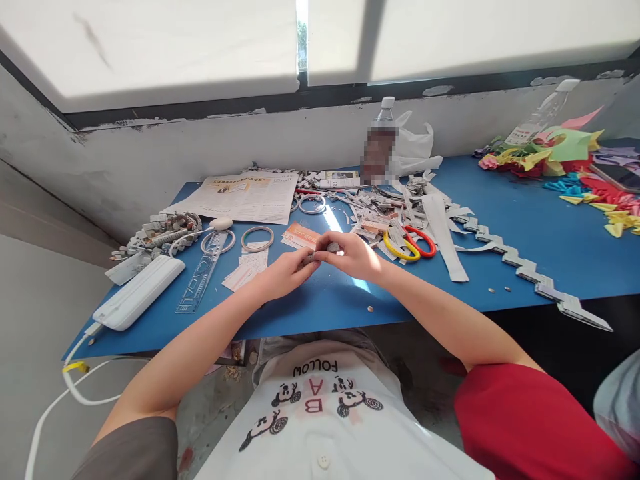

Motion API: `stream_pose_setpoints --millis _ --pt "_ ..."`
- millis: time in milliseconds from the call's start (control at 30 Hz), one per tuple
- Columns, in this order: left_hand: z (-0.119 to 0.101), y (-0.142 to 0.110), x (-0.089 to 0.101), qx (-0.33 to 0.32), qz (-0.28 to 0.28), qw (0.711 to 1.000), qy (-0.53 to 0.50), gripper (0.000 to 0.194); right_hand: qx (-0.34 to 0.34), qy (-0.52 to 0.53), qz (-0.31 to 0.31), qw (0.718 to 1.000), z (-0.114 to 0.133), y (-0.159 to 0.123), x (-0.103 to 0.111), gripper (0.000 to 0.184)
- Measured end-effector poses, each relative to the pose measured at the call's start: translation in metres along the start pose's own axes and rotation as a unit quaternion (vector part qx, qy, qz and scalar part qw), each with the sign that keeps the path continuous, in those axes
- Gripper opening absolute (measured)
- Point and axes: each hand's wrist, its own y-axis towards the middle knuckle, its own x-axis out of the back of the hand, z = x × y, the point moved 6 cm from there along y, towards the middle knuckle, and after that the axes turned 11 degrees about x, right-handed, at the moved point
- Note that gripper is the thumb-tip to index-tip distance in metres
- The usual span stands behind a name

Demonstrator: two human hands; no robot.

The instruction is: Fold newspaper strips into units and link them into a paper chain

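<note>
My left hand and my right hand meet above the front of the blue table, fingertips close together. Both are closed on a small grey folded piece of paper, mostly covered by the fingers. Just behind them lies an orange-and-white printed paper. Scissors with yellow and red handles rest to the right of my right hand. Left of my left hand are a roll of tape and printed paper slips.
A clear stencil ruler, a white power strip and a newspaper sheet occupy the left. Folded paper pieces heap at the back. A zigzag paper chain overhangs the right edge. Bottles and coloured paper stand farther back.
</note>
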Motion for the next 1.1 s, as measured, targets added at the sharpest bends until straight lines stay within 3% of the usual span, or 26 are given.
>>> stream_pose_setpoints --millis 133,367,500,633,833,1100 --pt "-0.001 0.0 0.001 -0.01 -0.005 1.0 0.014 0.027 -0.058 0.058 0.01 0.997 -0.008 -0.001 -0.004 0.022" --pt "-0.004 -0.002 0.004 -0.007 -0.001 1.0 -0.006 0.027 -0.071 0.109 0.01 0.991 -0.014 -0.001 -0.009 0.026" --pt "0.001 0.001 0.004 0.047 0.045 0.986 -0.152 0.036 -0.082 0.097 -0.001 0.992 -0.015 0.0 -0.004 0.025" --pt "0.013 0.009 0.011 0.105 0.048 0.94 -0.321 0.054 -0.09 0.097 -0.029 0.991 -0.02 0.002 0.004 0.025" --pt "0.027 0.014 0.015 0.13 0.049 0.924 -0.357 0.033 -0.097 0.091 -0.03 0.991 -0.028 0.004 0.004 0.025" --pt "0.022 0.012 0.012 0.143 0.072 0.925 -0.344 0.031 -0.07 0.049 0.001 0.996 -0.018 0.001 0.0 0.028"
